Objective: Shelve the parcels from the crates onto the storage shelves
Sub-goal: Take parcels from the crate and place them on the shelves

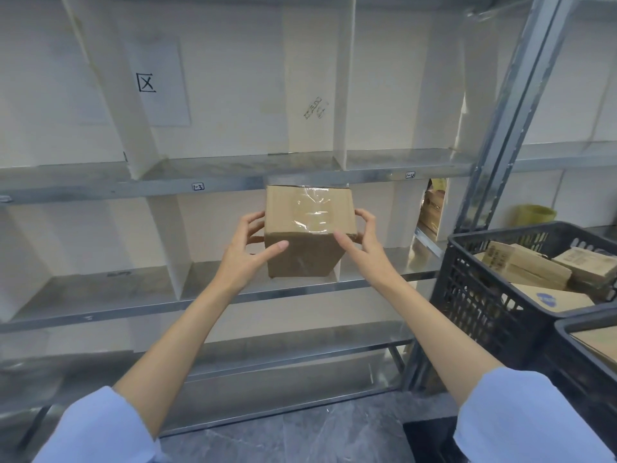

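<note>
box [309,233] before shelf [233,289], between both hands | crate [484,295] right, parcels [527,265] inside

The person wears a pale blue top of smooth fabric, of which only 2 sleeves show at the bottom of the view. The loose pale blue left sleeve [100,432] is wide and ends in a soft, rounded edge near the elbow. The pale blue right sleeve [521,416] matches it in colour and cut, with a plain hem. Beyond the hems the slim left forearm [180,342] and right forearm [430,329] are bare. The bare left hand [248,252] and bare right hand [364,242] have long, slender fingers with short, plain nails.
</note>
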